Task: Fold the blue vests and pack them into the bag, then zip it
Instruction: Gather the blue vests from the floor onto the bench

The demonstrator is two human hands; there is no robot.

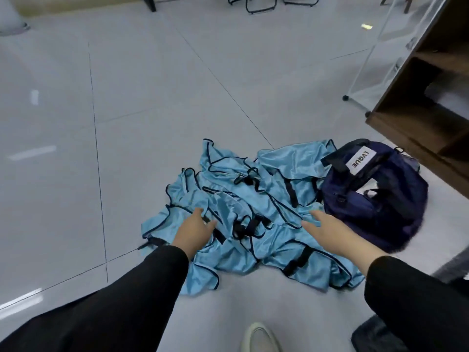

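Observation:
A crumpled heap of light blue vests [253, 199] with dark trim and black straps lies on the grey tiled floor. Right beside it, touching its right edge, sits a navy bag [375, 199] with a white label. My left hand [195, 229] reaches onto the left part of the heap, fingertips sunk into the cloth; whether they pinch it is not visible. My right hand [330, 229] hovers over the heap's right part with fingers stretched out, holding nothing.
A dark wooden shelf unit [426, 102] stands at the right behind the bag, with a white wire rack [380, 47] beside it. Chair legs [253, 3] show at the top. A pale shoe [258, 337] is at the bottom edge.

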